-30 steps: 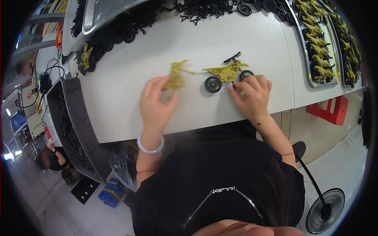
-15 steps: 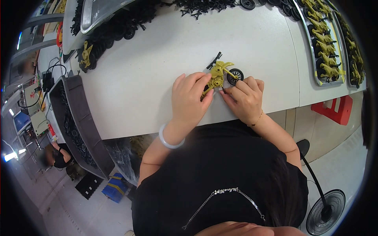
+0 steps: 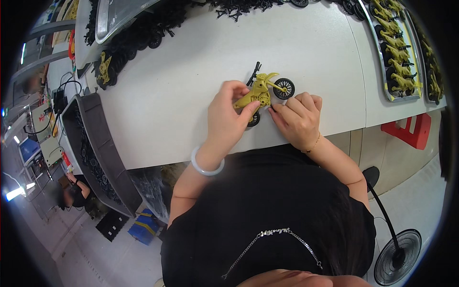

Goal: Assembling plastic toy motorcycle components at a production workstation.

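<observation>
A yellow-green toy motorcycle with black spoked wheels and black handlebars is held just over the white table, its front wheel pointing right. My left hand is closed on its rear body, thumb along the lower side and fingers round the seat. The rear wheel shows partly below the thumb. Beside the bike's underside, my right hand has thumb and forefinger pinched on a tiny black part. That part is mostly covered by the fingertips, so its kind is unclear.
Loose black parts lie along the table's far edge. At far right stands a metal tray of yellow-green toy motorcycles; another yellow-green piece lies left. A grey bin of black parts adjoins the table's left edge.
The motorcycle has turned in my left hand, which now grips farther back, so more of the body and the rear wheel show. My right hand stays close to the underside.
</observation>
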A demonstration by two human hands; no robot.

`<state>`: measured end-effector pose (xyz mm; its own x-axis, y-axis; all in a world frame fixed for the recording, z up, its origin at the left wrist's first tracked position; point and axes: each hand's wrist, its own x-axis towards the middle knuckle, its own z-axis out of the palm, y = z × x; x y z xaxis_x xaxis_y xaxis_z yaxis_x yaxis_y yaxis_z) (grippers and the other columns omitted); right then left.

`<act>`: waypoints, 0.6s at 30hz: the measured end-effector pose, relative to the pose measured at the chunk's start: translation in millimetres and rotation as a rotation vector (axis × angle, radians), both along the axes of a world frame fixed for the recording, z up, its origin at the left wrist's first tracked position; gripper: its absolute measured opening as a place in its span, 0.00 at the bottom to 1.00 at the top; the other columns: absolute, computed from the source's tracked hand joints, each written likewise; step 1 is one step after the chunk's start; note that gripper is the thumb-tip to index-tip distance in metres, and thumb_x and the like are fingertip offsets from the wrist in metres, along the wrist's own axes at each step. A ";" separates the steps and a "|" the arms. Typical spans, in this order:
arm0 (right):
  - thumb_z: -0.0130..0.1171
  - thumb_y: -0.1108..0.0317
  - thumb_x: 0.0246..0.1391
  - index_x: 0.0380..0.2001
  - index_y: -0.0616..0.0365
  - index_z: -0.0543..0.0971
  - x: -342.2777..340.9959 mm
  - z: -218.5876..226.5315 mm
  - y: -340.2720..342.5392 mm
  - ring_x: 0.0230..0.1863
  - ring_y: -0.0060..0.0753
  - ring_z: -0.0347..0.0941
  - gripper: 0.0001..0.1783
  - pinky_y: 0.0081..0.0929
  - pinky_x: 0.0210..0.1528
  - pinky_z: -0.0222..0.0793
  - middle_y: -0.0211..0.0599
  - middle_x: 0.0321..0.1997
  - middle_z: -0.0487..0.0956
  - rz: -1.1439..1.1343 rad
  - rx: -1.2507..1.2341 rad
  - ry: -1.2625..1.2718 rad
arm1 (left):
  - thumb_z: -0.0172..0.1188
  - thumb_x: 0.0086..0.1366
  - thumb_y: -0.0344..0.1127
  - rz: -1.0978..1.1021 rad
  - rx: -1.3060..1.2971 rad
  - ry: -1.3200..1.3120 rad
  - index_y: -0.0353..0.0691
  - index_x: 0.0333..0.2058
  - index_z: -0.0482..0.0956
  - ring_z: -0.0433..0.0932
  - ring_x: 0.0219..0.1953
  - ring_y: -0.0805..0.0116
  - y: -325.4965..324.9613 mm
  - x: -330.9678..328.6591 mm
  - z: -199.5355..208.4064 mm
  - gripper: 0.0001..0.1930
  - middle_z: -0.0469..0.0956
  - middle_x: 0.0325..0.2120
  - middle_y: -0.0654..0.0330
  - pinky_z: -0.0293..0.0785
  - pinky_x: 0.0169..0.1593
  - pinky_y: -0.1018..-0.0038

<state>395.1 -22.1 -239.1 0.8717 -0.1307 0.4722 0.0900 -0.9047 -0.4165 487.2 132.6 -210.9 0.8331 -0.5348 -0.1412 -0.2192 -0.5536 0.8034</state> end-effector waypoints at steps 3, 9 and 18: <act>0.67 0.68 0.32 0.21 0.47 0.78 -1.6 5.4 -0.3 0.27 0.25 0.62 0.09 0.28 0.35 0.50 0.21 0.20 0.64 0.034 0.016 -0.126 | 0.64 0.55 0.29 0.088 -0.285 0.215 0.34 0.49 0.68 0.75 0.39 0.66 4.5 1.6 4.6 0.23 0.76 0.34 0.57 0.72 0.43 0.71; 0.65 0.68 0.25 0.24 0.47 0.78 -0.8 19.2 -3.0 0.28 0.23 0.62 0.14 0.25 0.34 0.51 0.21 0.21 0.63 0.102 -0.005 -0.296 | 0.61 0.56 0.25 0.100 -0.548 1.026 0.31 0.55 0.60 0.73 0.46 0.67 13.7 7.9 17.7 0.29 0.73 0.44 0.54 0.70 0.52 0.72; 0.58 0.66 0.31 0.27 0.49 0.80 1.1 19.6 -7.4 0.29 0.22 0.63 0.12 0.24 0.35 0.52 0.20 0.23 0.64 0.207 -0.031 -0.288 | 0.54 0.56 0.23 0.098 -0.638 1.050 0.30 0.54 0.60 0.74 0.48 0.63 10.2 0.2 23.3 0.26 0.72 0.45 0.50 0.70 0.54 0.66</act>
<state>396.2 -29.5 -219.4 0.7085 0.0531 0.7037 0.3830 -0.8665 -0.3202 487.4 142.8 -187.6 0.5139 -0.6953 -0.5024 0.7159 0.0249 0.6977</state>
